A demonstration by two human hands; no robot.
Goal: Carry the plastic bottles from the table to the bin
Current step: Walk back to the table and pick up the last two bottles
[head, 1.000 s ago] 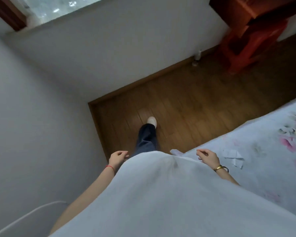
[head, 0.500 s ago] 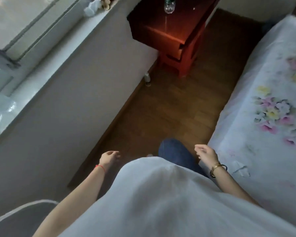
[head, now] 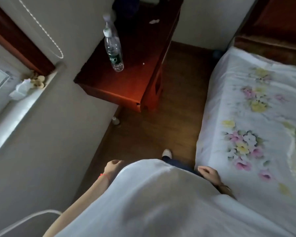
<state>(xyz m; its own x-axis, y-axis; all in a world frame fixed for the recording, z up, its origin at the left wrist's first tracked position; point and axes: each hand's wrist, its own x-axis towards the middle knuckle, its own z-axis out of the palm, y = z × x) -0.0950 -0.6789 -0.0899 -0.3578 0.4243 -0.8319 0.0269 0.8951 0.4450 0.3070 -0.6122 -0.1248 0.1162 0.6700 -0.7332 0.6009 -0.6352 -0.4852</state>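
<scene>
A clear plastic bottle [head: 113,50] with a white cap and a dark green label stands upright on the reddish-brown wooden table [head: 126,86] against the wall ahead. A second bottle [head: 108,20] shows partly behind it, blurred. My left hand [head: 112,167] hangs by my left hip, fingers loosely curled, holding nothing. My right hand [head: 208,173] hangs by my right hip beside the bed, also holding nothing. Both hands are far below the table. No bin is in view.
A bed [head: 256,117] with a white floral sheet fills the right side. A narrow strip of wooden floor [head: 152,134] runs between wall and bed toward the table. A window sill [head: 22,103] with crumpled tissue is left. A small white object [head: 115,120] sits at the skirting.
The view has swung right and forward along the floor strip. The table and its bottles have come closer and fuller into view. Both hands stay at my sides, holding nothing.
</scene>
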